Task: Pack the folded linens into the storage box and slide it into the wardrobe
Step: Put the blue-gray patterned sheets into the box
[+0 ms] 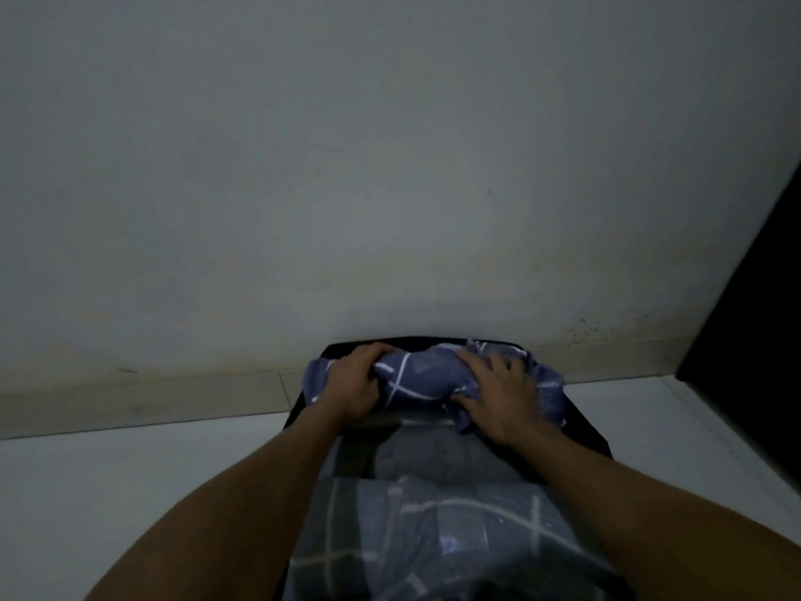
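A dark storage box [594,431] stands on the pale floor against the wall, low in the view. A blue linen [418,377] with white grid lines lies bunched across the box's far end. My left hand [357,383] grips its left end with curled fingers. My right hand [498,394] presses and clutches its right part. Nearer to me, a second blue-grey checked linen [433,540] lies over the box's near end, under a shiny clear cover. A grey folded piece [437,457] shows inside the box between the two.
A plain white wall [390,167] fills the upper view, with a beige skirting strip [151,394] along its foot. A dark wardrobe side [754,340] stands at the right edge. Pale floor tiles [108,492] spread left of the box.
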